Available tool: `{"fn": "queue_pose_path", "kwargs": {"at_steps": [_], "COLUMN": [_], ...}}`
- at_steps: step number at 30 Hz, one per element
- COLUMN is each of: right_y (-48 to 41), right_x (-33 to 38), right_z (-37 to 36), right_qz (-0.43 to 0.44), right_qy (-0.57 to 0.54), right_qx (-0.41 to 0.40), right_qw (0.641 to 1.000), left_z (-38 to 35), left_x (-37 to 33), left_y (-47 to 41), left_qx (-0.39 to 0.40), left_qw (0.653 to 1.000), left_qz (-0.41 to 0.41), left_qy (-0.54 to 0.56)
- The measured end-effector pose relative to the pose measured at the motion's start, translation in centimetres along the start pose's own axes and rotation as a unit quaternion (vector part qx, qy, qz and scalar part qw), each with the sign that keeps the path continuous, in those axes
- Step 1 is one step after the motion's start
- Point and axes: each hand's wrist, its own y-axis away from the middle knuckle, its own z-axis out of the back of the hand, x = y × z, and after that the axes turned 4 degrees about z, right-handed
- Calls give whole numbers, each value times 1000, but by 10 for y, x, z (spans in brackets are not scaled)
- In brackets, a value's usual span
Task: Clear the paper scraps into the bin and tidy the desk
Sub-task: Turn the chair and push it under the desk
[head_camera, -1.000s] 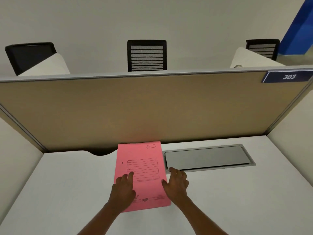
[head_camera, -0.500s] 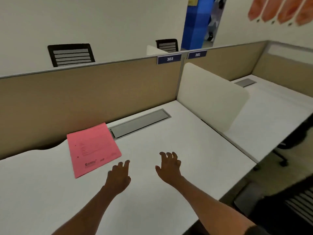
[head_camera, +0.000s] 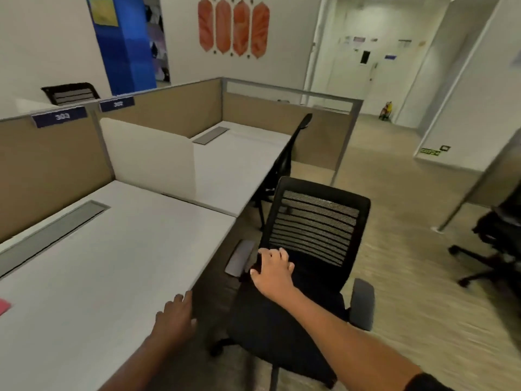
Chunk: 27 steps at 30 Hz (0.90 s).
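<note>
Nearest to me, my left hand (head_camera: 176, 314) hovers over the near corner of the white laminate bench (head_camera: 93, 277), fingers loosely spread and holding nothing; whether it touches the surface I cannot tell. My right hand (head_camera: 272, 270) reaches out over the seat of the black mesh-backed office chair (head_camera: 307, 249), which stands just beside the bench edge and turned away from it. The fingers are parted and curled down at the foot of the backrest, beside the grey armrest pad (head_camera: 239, 258). I cannot tell whether they have actually closed on the frame.

At the far left edge of my view a small corner of the pink paper folder (head_camera: 4, 306) shows, lying flat on the bench. Beyond it the grey metal cable-tray lid (head_camera: 50, 230) sits flush in the surface, below the tan fabric partition (head_camera: 48, 165).

I see no paper scraps on the visible part of the bench, and no bin anywhere in view, so I judge the scrap-clearing is probably finished, though the left stretch of the bench is out of frame. What seems left is the tidying: I would say the chair needs tucking in under the bench.

Farther off, the neighbouring white bench (head_camera: 234, 162) has its own black chair pushed in.
</note>
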Motion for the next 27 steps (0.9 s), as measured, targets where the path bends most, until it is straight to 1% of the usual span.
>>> {"fn": "queue_pose_path", "kwargs": {"at_steps": [2, 5, 7, 13, 17, 22, 27], "right_y": [13, 26, 31, 42, 39, 21, -22], "right_x": [-47, -121, -169, -313, -397, -471, -514], "right_z": [29, 69, 93, 149, 190, 220, 226], "right_qz": [-32, -69, -92, -103, -96, -79, -51], "right_qy": [11, 21, 25, 38, 23, 20, -3], "right_qx": [-19, -45, -48, -2, 21, 34, 37], "right_qw": [999, 996, 994, 994, 995, 996, 998], "left_z": [-8, -19, -25, -53, -57, -42, -26], "left_x": [-50, -130, -183, -341, -435, -523, -576], "left_y": [-1, -7, -15, -50, -75, -109, -162], "left_qx": [13, 35, 44, 33, 20, 1, -23], "left_qw": [999, 997, 995, 993, 994, 993, 994], "left_qz": [-34, -62, -82, -110, -109, -115, -103], "left_qy": [-22, -26, -27, -25, -21, -21, -4]}}
